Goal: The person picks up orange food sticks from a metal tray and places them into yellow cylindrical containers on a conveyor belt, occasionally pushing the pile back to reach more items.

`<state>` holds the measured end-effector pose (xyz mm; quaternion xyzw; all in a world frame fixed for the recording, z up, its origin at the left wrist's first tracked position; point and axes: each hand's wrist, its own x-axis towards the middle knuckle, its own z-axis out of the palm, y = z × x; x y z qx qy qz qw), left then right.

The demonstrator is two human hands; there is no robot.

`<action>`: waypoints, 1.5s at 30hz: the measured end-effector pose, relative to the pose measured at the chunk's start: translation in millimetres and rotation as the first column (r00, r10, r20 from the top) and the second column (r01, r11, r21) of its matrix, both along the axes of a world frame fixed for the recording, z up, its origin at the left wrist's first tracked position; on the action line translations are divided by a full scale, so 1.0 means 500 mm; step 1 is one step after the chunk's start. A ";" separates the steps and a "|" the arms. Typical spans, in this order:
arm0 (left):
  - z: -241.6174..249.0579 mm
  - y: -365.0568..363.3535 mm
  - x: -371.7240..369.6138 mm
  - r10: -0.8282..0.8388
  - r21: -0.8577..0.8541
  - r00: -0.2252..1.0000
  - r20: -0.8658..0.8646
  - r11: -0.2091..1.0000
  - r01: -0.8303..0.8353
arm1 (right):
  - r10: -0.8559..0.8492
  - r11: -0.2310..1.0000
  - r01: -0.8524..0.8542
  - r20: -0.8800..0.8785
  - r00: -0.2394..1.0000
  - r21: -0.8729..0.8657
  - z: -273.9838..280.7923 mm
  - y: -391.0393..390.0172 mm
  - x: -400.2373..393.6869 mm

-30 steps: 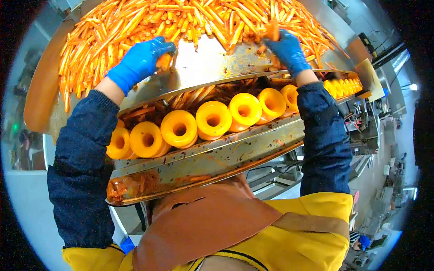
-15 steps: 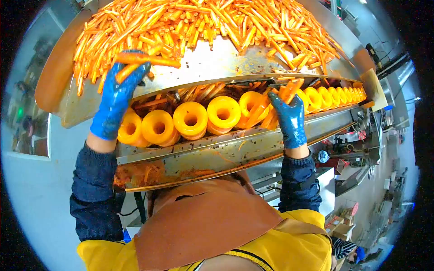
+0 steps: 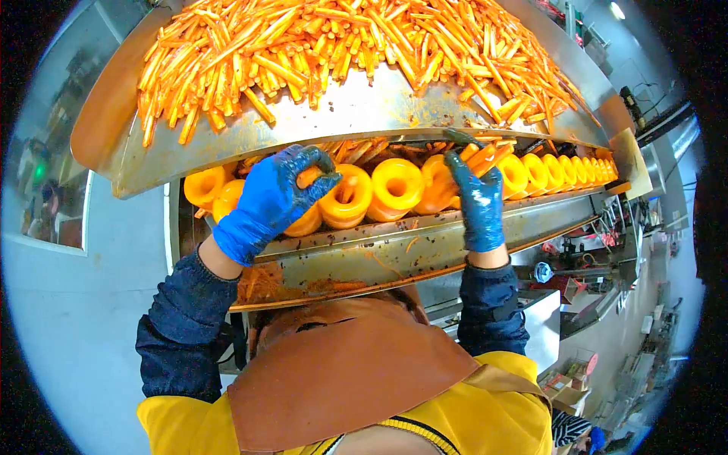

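Observation:
My left hand (image 3: 284, 193), in a blue glove, is closed round a short orange stick (image 3: 309, 177) above the row of yellow-orange rings (image 3: 346, 196). It hides part of the rings beneath it. Farther right, my right hand (image 3: 478, 193), its glove stained dark at the fingers, grips several orange sticks (image 3: 485, 158) beside the rings. One ring (image 3: 397, 186) shows its round hole between my hands. More loose sticks lie in the trough behind the rings.
A large pile of orange sticks (image 3: 341, 38) covers the sloping metal tray (image 3: 364, 106) beyond the rings. A stained metal channel (image 3: 364, 254) runs between the rings and my brown apron (image 3: 341, 371). Part of another person (image 3: 570, 429) shows at lower right.
My left hand has moved right and toward me, from the tray edge to over the rings. The sticks it held are mostly out of sight. My right hand has shifted slightly.

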<state>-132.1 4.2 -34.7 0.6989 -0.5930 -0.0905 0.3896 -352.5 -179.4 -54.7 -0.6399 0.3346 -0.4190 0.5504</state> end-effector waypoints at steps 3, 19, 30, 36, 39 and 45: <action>0.005 0.014 0.014 -0.018 -0.041 0.981 -0.194 0.999 0.011 | -0.009 0.999 0.009 -0.002 1.000 0.031 -0.062 -0.003 0.038; 0.008 0.067 0.042 0.008 0.219 0.885 -0.465 0.970 0.106 | -0.219 0.942 0.060 -0.474 0.853 -0.329 -0.004 -0.019 0.002; 0.000 0.182 0.082 0.261 0.201 0.795 -0.547 0.963 -0.178 | 0.411 0.910 -0.385 -0.198 0.890 0.155 0.013 0.149 0.140; 0.001 0.241 0.131 0.375 0.156 0.734 -0.567 0.923 -0.351 | 0.333 0.942 -0.331 -0.037 0.942 0.056 0.038 0.192 0.219; -0.004 0.237 0.136 0.337 0.068 0.725 -0.601 0.925 -0.373 | 0.529 0.836 -0.543 -0.148 0.835 -0.078 -0.042 0.215 0.286; 0.022 0.248 0.221 0.343 0.066 0.845 -0.410 0.935 -0.347 | 0.469 0.662 -0.694 -0.565 0.679 -0.284 0.040 0.176 0.278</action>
